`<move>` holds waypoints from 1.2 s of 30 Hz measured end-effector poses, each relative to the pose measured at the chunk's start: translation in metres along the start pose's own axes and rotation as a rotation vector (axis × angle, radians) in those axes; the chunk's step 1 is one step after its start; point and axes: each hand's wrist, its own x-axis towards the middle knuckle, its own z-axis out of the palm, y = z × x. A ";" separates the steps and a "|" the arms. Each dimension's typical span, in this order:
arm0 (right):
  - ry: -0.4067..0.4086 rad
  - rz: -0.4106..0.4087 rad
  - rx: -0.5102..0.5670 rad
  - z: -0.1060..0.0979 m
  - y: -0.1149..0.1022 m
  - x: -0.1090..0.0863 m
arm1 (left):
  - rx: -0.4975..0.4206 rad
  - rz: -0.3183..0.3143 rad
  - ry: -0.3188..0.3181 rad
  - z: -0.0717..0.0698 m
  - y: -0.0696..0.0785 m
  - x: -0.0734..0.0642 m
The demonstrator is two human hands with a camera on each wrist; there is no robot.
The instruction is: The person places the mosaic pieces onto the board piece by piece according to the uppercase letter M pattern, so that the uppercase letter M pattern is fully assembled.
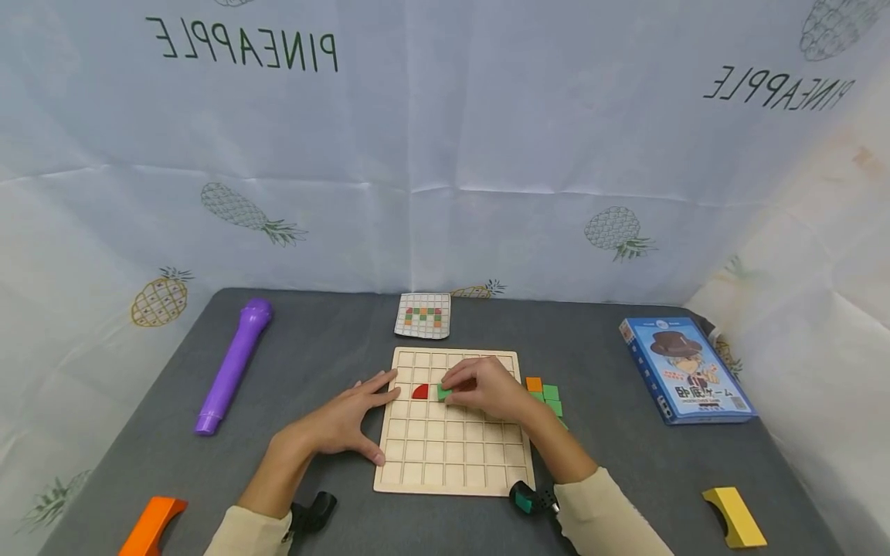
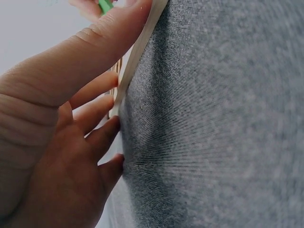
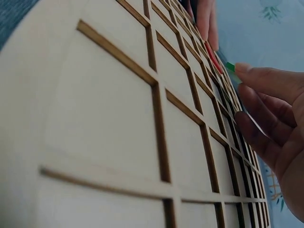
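The right hand (image 1: pixel 487 386) is pinching a green tile (image 1: pixel 443 393), its grip narrowed to the tile's width, over the far half of a grid board (image 1: pixel 452 455), near a red piece (image 1: pixel 420 391). The left hand (image 1: pixel 341 421) is spreading its grip wide, touching the board's left edge. A patterned card (image 1: pixel 422 316) is lying by the bench's (image 1: pixel 591 355) far edge.

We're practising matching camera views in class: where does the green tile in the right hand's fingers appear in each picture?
Head: the green tile is below the picture's centre, pinched by the right hand.
Left wrist: the green tile is at the top edge, left of centre, only partly visible.
Right wrist: the green tile is upper right, at the fingertips.
Shared landmark: the wooden board, mainly a pale edge in the left wrist view.
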 end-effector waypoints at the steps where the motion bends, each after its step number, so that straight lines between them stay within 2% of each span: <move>1: -0.002 -0.002 -0.003 0.001 0.000 0.001 | -0.001 0.001 0.000 0.000 0.000 0.000; 11: -0.013 0.002 -0.079 0.007 -0.002 0.004 | 0.005 0.008 0.001 0.001 0.000 0.001; 18: 0.002 -0.030 -0.104 0.012 -0.002 0.007 | 0.007 0.015 0.013 0.000 0.001 0.000; 22: 0.016 -0.018 -0.119 0.015 -0.002 0.009 | 0.005 0.014 0.013 -0.001 0.002 0.000; 36: 0.057 0.018 -0.084 0.019 -0.003 0.011 | 0.003 0.018 0.023 0.002 0.000 0.000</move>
